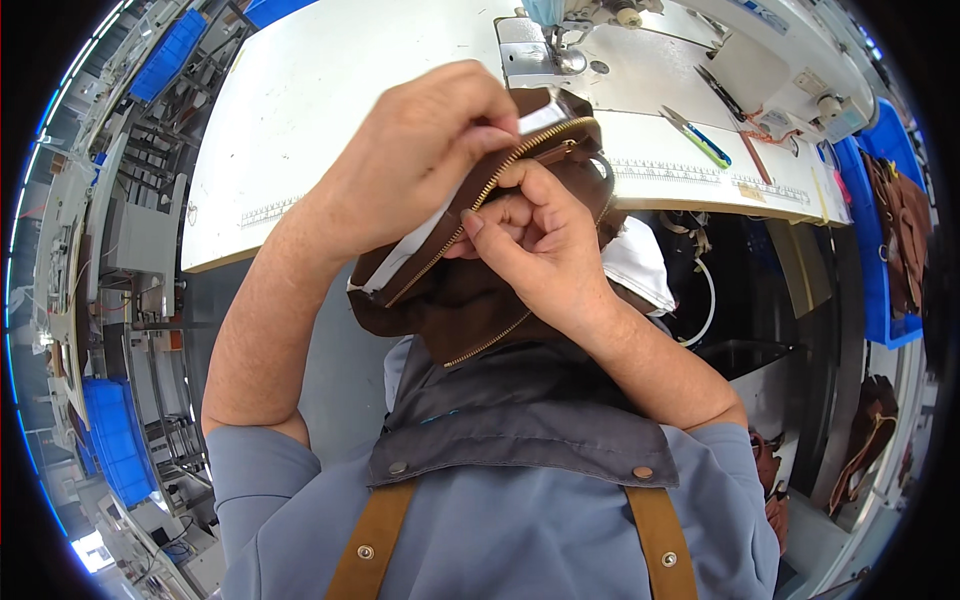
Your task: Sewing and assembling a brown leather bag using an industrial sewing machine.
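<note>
A dark brown bag [470, 310] with a gold-toothed zipper [482, 196] lies across my lap, against the near edge of the white table. My left hand [410, 150] is closed, pinching the bag's upper edge beside the zipper, where a white strip [428, 232] shows along the side. With fingers curled, my right hand [545, 250] grips the other side of the zipper edge, its thumb against the teeth. Part of the right fingers is hidden inside the opening. The zipper's halves stand apart, and the bag's brown inside shows between them.
Beyond the bag stands a sewing machine [800, 65] on the white table [310, 110]. Thread snips [697, 137] and a black-handled tool [722, 92] lie right of its needle plate. A ruler scale [670, 172] runs along the table edge. At right, a blue bin [872, 262] holds brown pieces.
</note>
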Tool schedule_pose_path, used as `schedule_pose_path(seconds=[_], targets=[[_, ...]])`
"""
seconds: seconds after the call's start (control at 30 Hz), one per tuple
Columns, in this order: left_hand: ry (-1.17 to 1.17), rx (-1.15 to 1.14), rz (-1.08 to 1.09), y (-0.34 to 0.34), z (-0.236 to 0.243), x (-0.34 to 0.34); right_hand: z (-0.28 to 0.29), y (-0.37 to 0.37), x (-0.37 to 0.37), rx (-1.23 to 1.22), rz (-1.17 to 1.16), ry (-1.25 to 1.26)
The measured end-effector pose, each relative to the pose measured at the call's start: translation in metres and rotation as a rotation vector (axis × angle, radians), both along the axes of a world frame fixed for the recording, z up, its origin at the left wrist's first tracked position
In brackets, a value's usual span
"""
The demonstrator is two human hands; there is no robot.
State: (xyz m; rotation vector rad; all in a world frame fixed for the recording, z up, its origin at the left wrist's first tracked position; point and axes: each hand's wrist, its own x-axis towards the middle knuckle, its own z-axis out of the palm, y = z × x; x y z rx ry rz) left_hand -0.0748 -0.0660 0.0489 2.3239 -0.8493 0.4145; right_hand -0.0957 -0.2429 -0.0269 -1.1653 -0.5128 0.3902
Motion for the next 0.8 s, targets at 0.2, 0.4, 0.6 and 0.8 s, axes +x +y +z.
schedule_pose_path(seconds=[0.2, 0.4, 0.6, 0.8], targets=[[0.126, -0.288, 0.186, 0.036, -0.017, 0.000, 0.000, 0.000, 0.002, 0.014, 0.016, -0.028], [-0.286, 0.071, 0.781, 0.106, -0.015, 0.014, 0.001, -0.003, 0.001, -0.031, 0.078, 0.003], [0.226, -0.127, 0.298, 0.058, -0.006, -0.023, 0.006, 0.006, 0.003, 0.064, 0.033, -0.003], [0.221, 0.042, 0.180, 0.010, 0.011, -0.023, 0.021, -0.010, 0.022, -0.163, -0.075, -0.479]])
